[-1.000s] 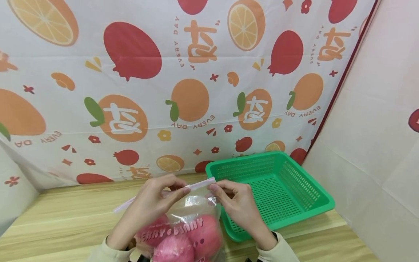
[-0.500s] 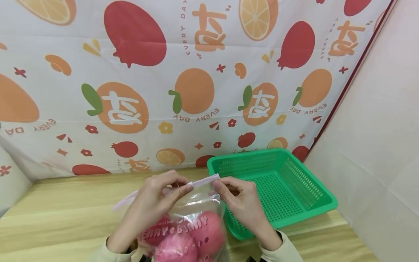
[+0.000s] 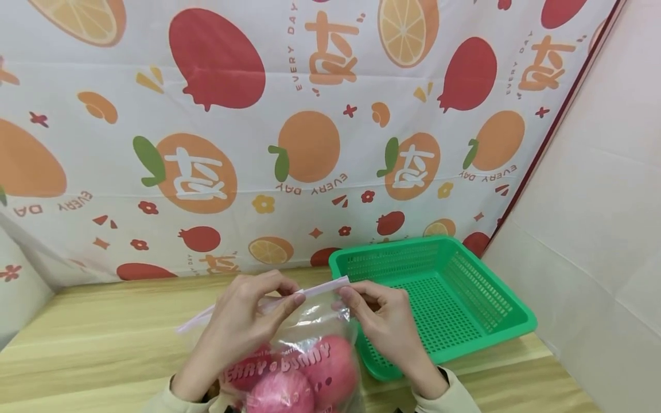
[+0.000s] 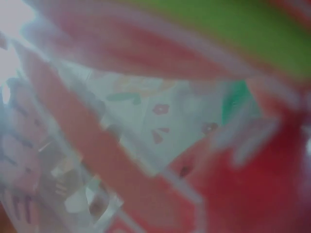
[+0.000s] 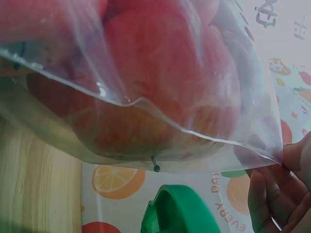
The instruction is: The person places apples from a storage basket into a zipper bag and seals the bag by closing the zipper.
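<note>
A clear zip bag (image 3: 310,321) with a pale pink zip strip (image 3: 327,285) and printed lettering hangs between my hands. Inside are several pinkish-red apples (image 3: 281,393). My left hand (image 3: 248,312) pinches the strip partway along between thumb and forefinger. At the strip's right end, my right hand (image 3: 389,318) grips the top corner; its fingers (image 5: 257,194) hold that corner in the right wrist view too. There the apples (image 5: 170,73) bulge behind the clear plastic. Red printed shapes and plastic (image 4: 107,155) fill the left wrist view, badly blurred.
Right behind my right hand stands a green plastic basket (image 3: 518,324) with perforated walls and nothing in it. The wood-grain table (image 3: 93,338) runs back to a fruit-printed cloth (image 3: 248,172). A pale wall covering (image 3: 599,229) rises at the right.
Both hands keep their pinch on the zip strip and bag corner, with the gap between them slightly wider. The head view has shifted a little, moving the basket and hands right in the picture.
</note>
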